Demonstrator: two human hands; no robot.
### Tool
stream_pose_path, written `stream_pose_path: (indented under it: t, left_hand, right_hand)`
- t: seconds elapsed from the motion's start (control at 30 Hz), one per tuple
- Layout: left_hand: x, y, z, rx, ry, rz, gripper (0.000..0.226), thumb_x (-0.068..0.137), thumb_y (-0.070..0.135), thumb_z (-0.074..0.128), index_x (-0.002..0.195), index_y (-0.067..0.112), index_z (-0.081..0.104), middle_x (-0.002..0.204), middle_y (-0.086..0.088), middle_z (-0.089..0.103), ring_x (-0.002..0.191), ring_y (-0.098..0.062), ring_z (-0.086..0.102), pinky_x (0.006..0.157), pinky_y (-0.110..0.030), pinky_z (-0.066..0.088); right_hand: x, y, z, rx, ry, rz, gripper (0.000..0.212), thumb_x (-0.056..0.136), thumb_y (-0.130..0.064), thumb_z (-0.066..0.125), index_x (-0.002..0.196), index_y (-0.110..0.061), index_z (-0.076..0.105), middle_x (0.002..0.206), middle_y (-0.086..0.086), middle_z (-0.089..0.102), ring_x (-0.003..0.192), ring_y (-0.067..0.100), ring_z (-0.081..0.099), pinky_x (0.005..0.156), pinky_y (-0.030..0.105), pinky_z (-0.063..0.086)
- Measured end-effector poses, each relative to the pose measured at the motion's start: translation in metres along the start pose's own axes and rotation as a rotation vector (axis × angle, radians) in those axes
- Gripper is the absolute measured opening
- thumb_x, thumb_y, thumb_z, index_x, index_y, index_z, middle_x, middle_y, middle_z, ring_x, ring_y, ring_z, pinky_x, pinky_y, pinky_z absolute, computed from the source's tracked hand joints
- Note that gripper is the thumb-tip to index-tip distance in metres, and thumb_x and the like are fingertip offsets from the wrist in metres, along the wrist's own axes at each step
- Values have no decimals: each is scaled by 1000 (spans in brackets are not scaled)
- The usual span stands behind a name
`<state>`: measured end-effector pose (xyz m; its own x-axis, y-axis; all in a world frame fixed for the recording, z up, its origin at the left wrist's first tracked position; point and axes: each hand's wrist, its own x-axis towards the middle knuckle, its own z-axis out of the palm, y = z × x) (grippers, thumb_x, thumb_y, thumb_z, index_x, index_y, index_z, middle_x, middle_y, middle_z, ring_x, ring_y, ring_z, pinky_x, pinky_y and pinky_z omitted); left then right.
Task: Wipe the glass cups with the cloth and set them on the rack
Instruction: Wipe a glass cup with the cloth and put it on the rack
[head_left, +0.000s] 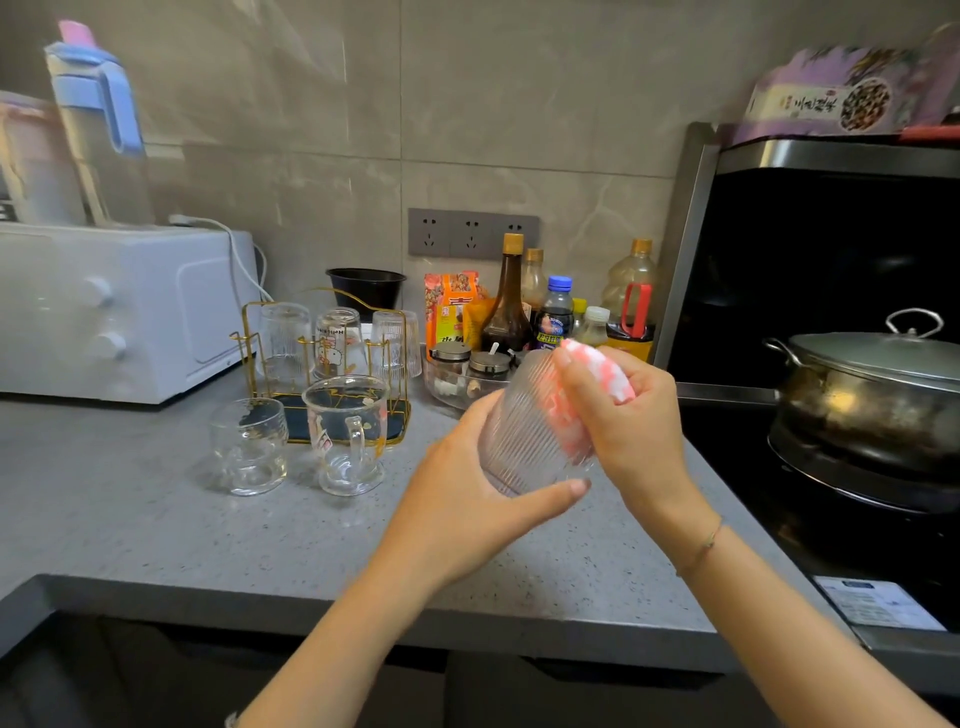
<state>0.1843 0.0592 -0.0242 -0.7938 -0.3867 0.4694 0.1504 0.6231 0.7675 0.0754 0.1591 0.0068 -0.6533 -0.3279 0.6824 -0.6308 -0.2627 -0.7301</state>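
The ribbed glass cup (524, 431) is in the air above the near right part of the desk (130, 509), just left of the stove. Your left grip (467, 493) wraps around it from the left and below, with the thumb across its lower edge. Your right grip (628, 415) is closed around the pink and white cloth (602, 374) and presses it against the cup's upper right side.

The cup's long axis is close to upright. The wider end is low and toward you, and the narrower end is up and away. I cannot tell for sure which end is the mouth.

Far left of the cup, the gold wire rack (244, 338) already holds three upturned cups (337, 343). Two more stand on the desk just in front of it: a round cup (249, 447) and a mug with a handle (350, 436).

So you seem to be a little past halfway. Three cups are racked, one is being wiped, and the two in front likely need wiping and placing.
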Motion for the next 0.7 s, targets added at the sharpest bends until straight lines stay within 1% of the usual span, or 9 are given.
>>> stream_pose_path:
  t: [0.1,0.23,0.3,0.37,0.4,0.43,0.5,0.57,0.7]
  left_hand:
    - [0,-5,-1,-127,4,38,69,62,59,79,123,38,55,107,20,67,97,5,62,75,-15,52]
    - [1,-7,-7,-846,-251,-261,64,53,49,81,109,19,72,103,-7,74,86,-25,71,66,-31,60]
    - [0,-9,-4,-1287,-495,-384,69,63,54,80,119,15,70,117,-16,67,107,-32,59,67,-31,61]
    - [0,-15,-3,-1499,-633,-395,72,75,57,71,131,13,60,132,-17,56,128,-31,31,75,-29,59]
    - [1,-16,-3,-1496,-632,-401,73,75,57,71,132,12,60,134,-19,55,127,-31,33,76,-30,59]
    - [2,-18,-3,-1451,-611,-411,74,71,57,75,129,12,62,131,-21,58,120,-32,47,74,-32,60]
    - [2,-19,-4,-1298,-496,-414,75,57,54,86,118,13,70,116,-22,67,93,-36,68,67,-36,62]
    - [5,-19,-8,-1092,-381,-387,82,47,55,89,116,17,68,108,-15,72,92,-37,70,66,-38,62]
    - [4,-4,-11,-470,-223,-186,65,64,53,83,121,39,54,115,13,69,99,3,66,71,-12,52]
  right_hand:
    - [-2,-1,2,14,-19,-16,24,87,-21,64,79,1,67,61,-5,63,60,4,61,54,20,52]
    - [-2,-7,2,138,-70,-25,27,86,-23,61,76,2,64,59,-6,62,54,4,60,52,15,48]
    - [-1,-9,3,180,-100,-34,25,85,-26,62,79,-2,66,66,-6,65,62,7,63,57,17,51]
    - [-1,-9,5,176,-104,-25,23,82,-29,60,82,-7,67,68,-8,67,66,7,65,59,18,53]
    - [-2,-9,6,162,-90,-17,22,80,-30,60,83,-10,68,69,-8,68,67,7,65,60,18,53]
    - [-2,-7,6,153,-64,0,20,79,-32,60,82,-14,68,68,-9,68,67,6,65,60,19,53]
    - [-2,-4,6,153,-25,35,16,78,-32,61,79,-17,68,67,-8,68,66,6,64,60,19,54]
    - [-3,-2,4,116,-23,37,20,79,-32,62,78,-13,68,66,-4,66,63,7,62,58,20,52]
    - [-4,-3,6,3,-42,0,25,86,-22,66,79,2,66,64,7,64,59,10,62,52,25,51]
